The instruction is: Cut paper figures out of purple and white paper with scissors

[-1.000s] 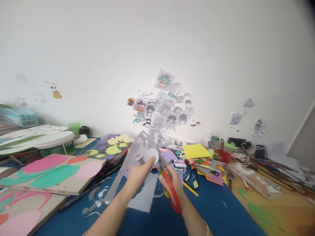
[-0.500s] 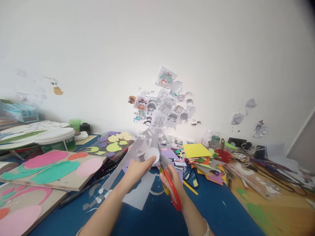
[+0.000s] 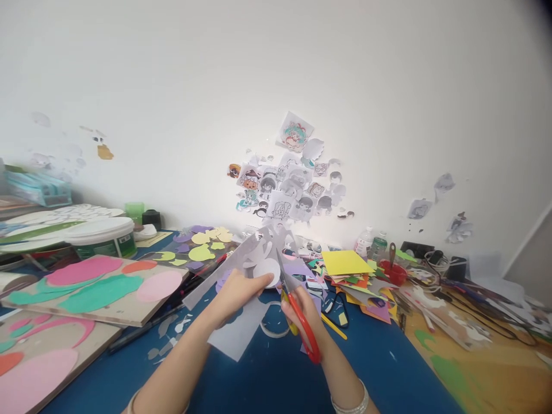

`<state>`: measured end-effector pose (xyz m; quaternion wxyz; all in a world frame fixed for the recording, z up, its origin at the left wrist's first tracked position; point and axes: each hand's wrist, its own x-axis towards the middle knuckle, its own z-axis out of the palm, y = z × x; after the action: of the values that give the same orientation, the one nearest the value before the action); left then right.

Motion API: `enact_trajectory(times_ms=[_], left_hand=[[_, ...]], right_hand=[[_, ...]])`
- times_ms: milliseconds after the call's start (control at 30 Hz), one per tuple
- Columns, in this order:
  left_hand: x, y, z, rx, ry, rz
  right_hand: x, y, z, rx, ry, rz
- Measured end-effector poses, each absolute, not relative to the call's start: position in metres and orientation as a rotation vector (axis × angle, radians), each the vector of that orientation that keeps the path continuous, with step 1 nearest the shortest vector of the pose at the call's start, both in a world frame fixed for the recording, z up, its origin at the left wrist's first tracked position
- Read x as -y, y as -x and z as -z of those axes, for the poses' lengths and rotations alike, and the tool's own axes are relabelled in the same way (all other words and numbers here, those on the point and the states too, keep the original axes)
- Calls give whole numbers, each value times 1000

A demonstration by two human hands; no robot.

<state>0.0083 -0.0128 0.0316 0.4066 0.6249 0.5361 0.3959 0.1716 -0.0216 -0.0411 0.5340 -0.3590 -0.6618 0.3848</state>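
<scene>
A plain white wall (image 3: 276, 63) fills most of my view, with a cluster of small paper drawings (image 3: 281, 207) stuck low in the middle, mostly grey, a few coloured. Below it spreads the blue surface (image 3: 375, 374), crowded along its far side, with a tan wooden surface (image 3: 483, 374) adjoining on the right. At the left lie two pale, flat boards (image 3: 129, 313) bearing pink, teal and orange-red paper shapes; a round, white-lidded bucket (image 3: 101, 231) stands behind them.

Two bare forearms come in from the near side and draw together over the blue surface. The left hand (image 3: 241, 292) is palm down, thumb stretched out to the right; its grip is narrow, pinching a smooth, rounded white paper piece (image 3: 266, 269). The right hand (image 3: 305, 307) is turned on its side, its grip wrapped round the red-and-yellow handles of a pair of metal-bladed scissors (image 3: 309, 336).

Under the left hand slants a thin, greyish-white paper sheet (image 3: 239, 333). A loose stack of coloured paper (image 3: 347, 263), topped with yellow, sits to the right. The scissors point toward the wall, just beside the rounded piece's right edge; how far apart the blades stand, I can't tell. Between the wrists lies a pale ring (image 3: 276, 335).
</scene>
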Motion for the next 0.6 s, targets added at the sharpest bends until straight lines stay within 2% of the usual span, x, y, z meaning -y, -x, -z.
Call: enact_trajectory(times_ms=[600], left_hand=[[9,-1,-33,-1356,-1636,-915]], right_hand=[[20,-173,43,1629,888,-935]])
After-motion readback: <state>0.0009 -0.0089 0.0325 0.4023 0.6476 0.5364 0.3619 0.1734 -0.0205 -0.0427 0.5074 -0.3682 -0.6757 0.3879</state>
